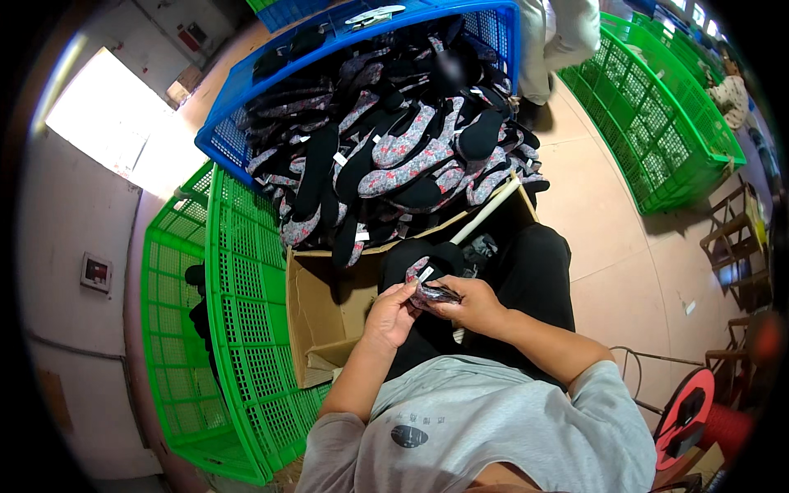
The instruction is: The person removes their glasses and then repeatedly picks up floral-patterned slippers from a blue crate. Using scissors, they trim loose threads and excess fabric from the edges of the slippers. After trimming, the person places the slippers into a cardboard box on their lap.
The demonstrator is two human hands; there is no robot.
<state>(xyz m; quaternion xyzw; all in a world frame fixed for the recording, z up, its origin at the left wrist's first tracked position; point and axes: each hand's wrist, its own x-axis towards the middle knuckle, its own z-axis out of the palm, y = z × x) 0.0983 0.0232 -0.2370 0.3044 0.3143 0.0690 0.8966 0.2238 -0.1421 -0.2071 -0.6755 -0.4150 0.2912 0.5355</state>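
Note:
Above my lap, both hands meet on one black and floral fabric slipper [429, 297], bent between them, with a small white label on its upper part. My left hand [393, 314] pinches its left side near the label. Wrapped round its right side, the fingers of my right hand [477, 306] are closed on a dark, shiny fold. Just beyond my knees, a heap of similar slippers [403, 156], black with grey and red floral cloth, fills a blue crate [215, 131] and spills over its near edge.
A cardboard box [316, 275] stands open by my left leg, beside green crates [246, 345]. Another green crate [649, 123] sits on the tiled floor at the right. A person's legs [534, 49] are behind the blue crate. A red spool [686, 411] is at lower right.

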